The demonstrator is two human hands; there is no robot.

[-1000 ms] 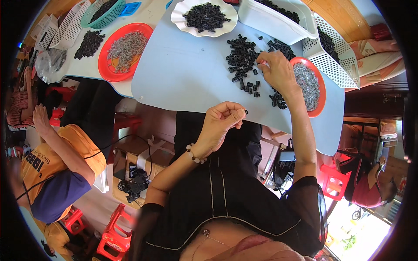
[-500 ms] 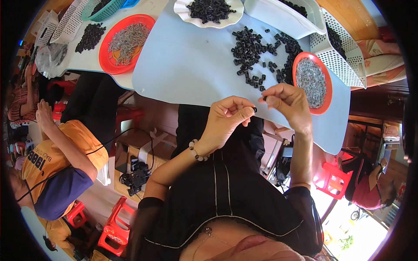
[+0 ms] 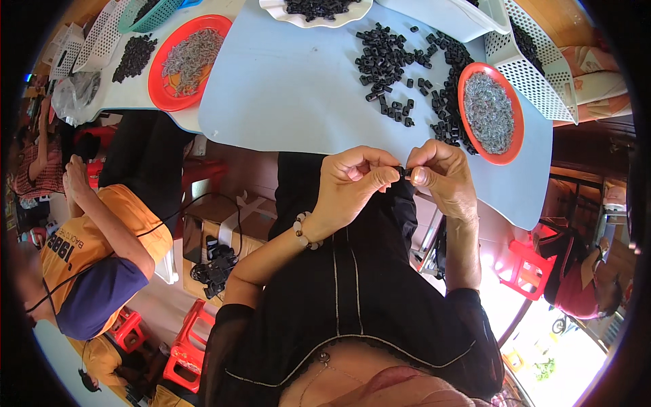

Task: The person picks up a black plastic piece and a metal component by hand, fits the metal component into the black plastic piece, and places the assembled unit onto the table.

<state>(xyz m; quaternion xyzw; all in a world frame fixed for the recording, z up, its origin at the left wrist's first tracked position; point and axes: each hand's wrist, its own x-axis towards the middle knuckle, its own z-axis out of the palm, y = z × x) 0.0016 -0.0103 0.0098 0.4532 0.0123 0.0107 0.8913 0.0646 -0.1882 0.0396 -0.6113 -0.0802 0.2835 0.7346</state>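
small black parts (image 3: 404, 173) meet between my left grip (image 3: 351, 184) and right grip (image 3: 447, 179), each pinched narrow on one, just in front of the table (image 3: 285, 95), seemingly being fitted together, so the next move likely calls for lining them up and pressing gently.

Black part partly hidden by fingertips (image 3: 420, 177), white scalloped plate (image 3: 324, 23) cut off on top

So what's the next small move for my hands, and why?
Perhaps press the small black plastic-looking parts gently together: the bare left hand and bare right hand pinch them close up, where they seem to meet, though whether they're joined is too small to tell.
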